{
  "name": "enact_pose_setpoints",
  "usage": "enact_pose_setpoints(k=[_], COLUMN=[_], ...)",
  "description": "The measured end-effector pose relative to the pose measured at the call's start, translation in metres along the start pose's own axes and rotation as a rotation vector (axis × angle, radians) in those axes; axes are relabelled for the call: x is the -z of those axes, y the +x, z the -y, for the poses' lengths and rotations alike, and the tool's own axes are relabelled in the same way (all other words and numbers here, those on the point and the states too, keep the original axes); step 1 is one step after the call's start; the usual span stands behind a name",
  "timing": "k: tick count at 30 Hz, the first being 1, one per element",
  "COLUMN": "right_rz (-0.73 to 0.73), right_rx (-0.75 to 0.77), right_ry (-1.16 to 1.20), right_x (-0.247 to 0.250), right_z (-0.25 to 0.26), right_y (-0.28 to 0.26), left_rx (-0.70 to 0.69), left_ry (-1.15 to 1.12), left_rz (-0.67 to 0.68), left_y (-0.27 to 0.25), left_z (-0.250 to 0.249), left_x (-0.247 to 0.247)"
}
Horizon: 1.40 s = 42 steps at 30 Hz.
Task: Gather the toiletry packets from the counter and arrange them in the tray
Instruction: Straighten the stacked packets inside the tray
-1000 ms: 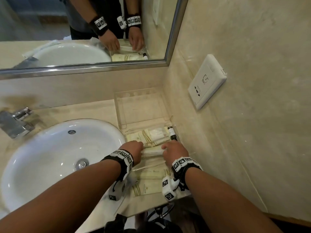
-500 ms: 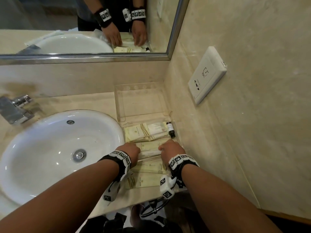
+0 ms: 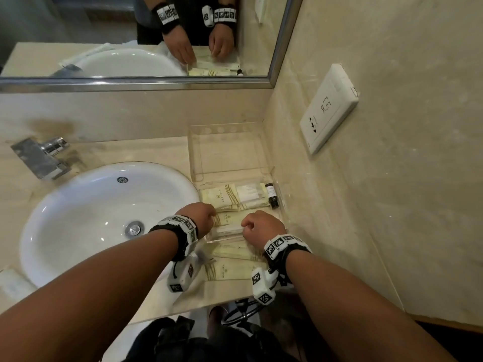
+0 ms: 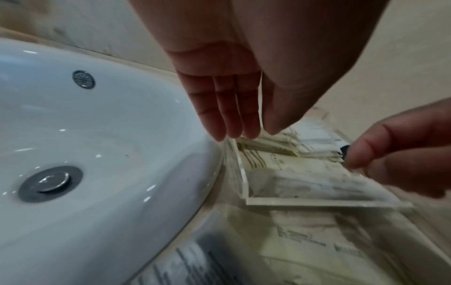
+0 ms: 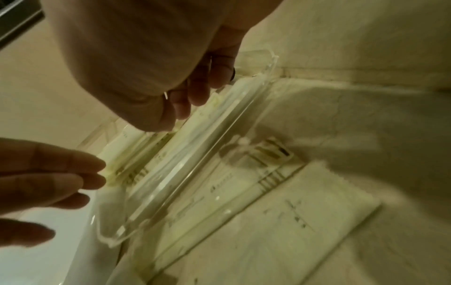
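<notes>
A clear acrylic tray sits on the counter between the sink and the right wall. Its near half holds cream packets and a small dark bottle. My left hand hangs with straight fingers at the tray's left wall, by the left end of a cream packet. My right hand, fingers curled, pinches that packet's right end inside the tray. More packets lie on the counter in front of the tray's near wall.
A white sink with a chrome faucet is to the left. A mirror hangs behind. The right wall carries a white socket plate and stands close beside the tray. The counter's front edge is just below my wrists.
Both hands have brought the packet held between them down into the near part of the tray. My left fingers have straightened off it.
</notes>
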State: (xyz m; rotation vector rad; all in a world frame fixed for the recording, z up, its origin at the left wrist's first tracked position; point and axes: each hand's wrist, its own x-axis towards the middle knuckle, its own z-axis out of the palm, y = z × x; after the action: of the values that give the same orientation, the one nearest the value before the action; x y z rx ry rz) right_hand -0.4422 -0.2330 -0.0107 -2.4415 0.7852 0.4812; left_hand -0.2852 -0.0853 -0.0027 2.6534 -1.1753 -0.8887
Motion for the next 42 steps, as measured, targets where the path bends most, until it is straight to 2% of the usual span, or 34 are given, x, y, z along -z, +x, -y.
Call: enact_pose_setpoints(k=[4,7,12,16,28,38,42], right_rz=[-0.018,0.034,0.083,0.069,-0.055,-0.045,-0.004], right_rx=[0.078,0.12,0.126,0.081,-0.013,-0.084,-0.09], right_ry=[0.003,-0.071,-0.299,-0.33,-0.369,-0.273,-0.332], right_x=[-0.015,-0.032,-0.054,-0.073,-0.089,-0.086,-0.084], right_z=[0.016,0.017,-0.005,-0.012,-0.006,-0.005,-0.005], right_y=[-0.022,-0.04,-0.058,-0.062,-0.06,-0.058,-0.058], left_rx=[0.012,0.038,0.101,0.099,0.114,0.108,0.112], left_ry=[-0.017,-0.055,-0.089,-0.086,-0.068,-0.016,0.002], left_rz=[-0.062,-0.062,-0.082,-0.108,-0.069,-0.009,0.009], left_y=[-0.014,-0.027,-0.057,-0.074,-0.104,-0.112,-0.111], left_z=[0.014,0.034,0.062,0.073,0.068,0.06,0.057], left_x=[0.0,-0.004,-0.017,-0.026,-0.052,-0.065,-0.064])
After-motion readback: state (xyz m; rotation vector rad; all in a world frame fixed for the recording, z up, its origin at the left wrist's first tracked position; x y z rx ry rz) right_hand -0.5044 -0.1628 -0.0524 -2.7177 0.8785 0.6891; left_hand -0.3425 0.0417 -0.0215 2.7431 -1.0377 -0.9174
